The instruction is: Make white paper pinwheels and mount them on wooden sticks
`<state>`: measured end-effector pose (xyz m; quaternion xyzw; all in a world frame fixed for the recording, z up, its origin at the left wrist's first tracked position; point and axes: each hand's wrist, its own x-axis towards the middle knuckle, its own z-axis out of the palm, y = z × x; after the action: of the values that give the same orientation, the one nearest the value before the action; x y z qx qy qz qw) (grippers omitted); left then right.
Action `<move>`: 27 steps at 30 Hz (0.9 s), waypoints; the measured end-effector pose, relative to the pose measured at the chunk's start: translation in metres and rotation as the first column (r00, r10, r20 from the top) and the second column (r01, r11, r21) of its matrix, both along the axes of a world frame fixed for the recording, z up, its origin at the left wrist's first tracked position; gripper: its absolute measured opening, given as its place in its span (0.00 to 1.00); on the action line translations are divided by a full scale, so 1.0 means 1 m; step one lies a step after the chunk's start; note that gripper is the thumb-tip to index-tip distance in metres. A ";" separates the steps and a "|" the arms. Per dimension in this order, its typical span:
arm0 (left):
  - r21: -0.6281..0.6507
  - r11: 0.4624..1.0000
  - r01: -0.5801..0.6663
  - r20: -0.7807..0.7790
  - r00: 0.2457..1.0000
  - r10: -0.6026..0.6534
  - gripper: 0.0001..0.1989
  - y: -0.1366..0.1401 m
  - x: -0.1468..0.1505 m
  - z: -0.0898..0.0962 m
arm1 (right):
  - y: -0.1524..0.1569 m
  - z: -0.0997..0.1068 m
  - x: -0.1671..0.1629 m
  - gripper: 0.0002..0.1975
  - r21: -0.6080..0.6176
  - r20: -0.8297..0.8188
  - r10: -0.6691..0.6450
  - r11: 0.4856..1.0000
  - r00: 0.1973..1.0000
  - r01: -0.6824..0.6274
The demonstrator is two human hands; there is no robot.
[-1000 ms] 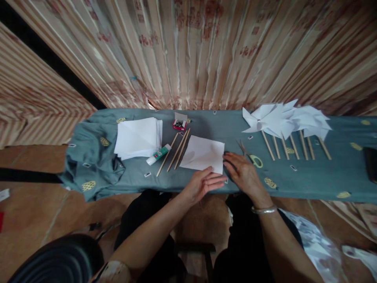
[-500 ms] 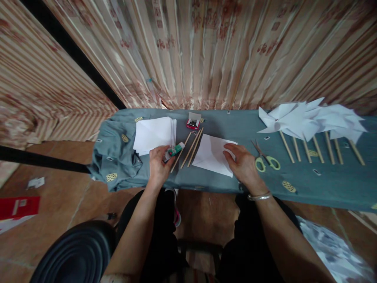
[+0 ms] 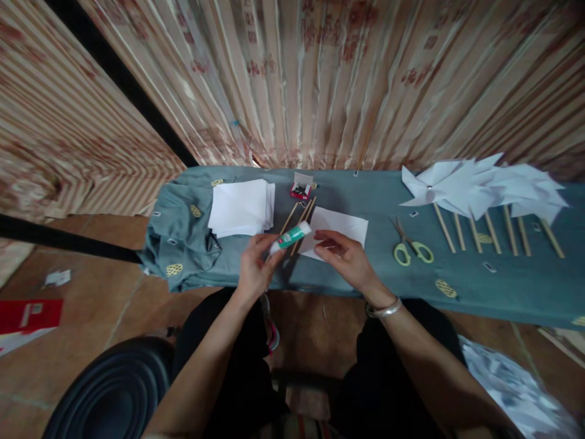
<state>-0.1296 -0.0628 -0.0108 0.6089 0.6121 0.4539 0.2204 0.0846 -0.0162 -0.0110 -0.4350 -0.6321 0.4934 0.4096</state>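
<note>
Pinched in my left hand [image 3: 258, 262] is a green and white glue stick [image 3: 292, 236], tilted with its white cap end toward the right. My right hand [image 3: 345, 256] hovers close to that cap, fingers apart and holding nothing. Below and behind the right hand lies a white paper sheet [image 3: 350, 225], partly covered by the hand. Three thin wooden sticks [image 3: 311, 206] rest on the cloth behind the glue stick, which hides part of them. A stack of white paper [image 3: 240, 206] sits just beyond my left hand.
A small red box of metal pins [image 3: 300, 190] stands open at the back. Scissors with green handles [image 3: 411, 249] lie right of the sheet. Several white paper pinwheels [image 3: 475, 183] on sticks lie at the right. A grey-green cloth [image 3: 292, 277] covers the table; a black stool [image 3: 114, 390] stands below left.
My left hand has lifted the glue stick and brought it rightward over the sticks. My right hand has moved left from the sheet's right edge toward the glue stick's cap.
</note>
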 end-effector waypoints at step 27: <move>-0.246 0.901 0.357 0.557 0.813 -0.170 0.17 0.048 0.086 -0.015 | 0.017 0.005 0.053 0.16 -0.601 -0.400 -0.459 0.785 0.793 0.151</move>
<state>-0.0441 -0.0147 -0.0255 0.4951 0.5057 0.4541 0.5412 0.1377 0.0011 -0.0056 -0.4801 -0.2474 0.6737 0.5044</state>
